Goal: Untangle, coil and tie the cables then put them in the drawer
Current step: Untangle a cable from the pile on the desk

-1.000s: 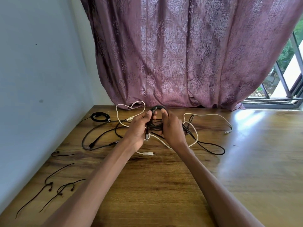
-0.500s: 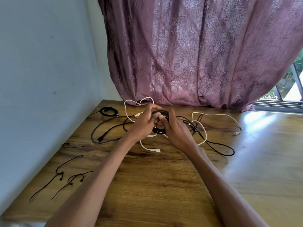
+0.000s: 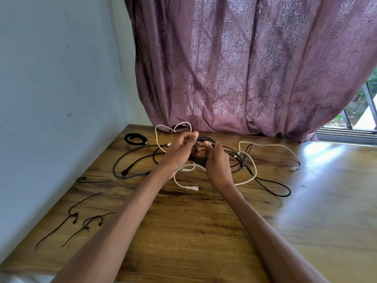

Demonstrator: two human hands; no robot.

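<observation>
Gripping the springy black coil (image 3: 201,159) with both left hand (image 3: 179,153) and right hand (image 3: 216,162); probably light, so pinch across the loops

A mauve patterned curtain (image 3: 244,68) hangs behind the wooden tabletop (image 3: 204,231); a pale wall (image 3: 51,88) stands left, a window (image 3: 363,119) right.
</observation>
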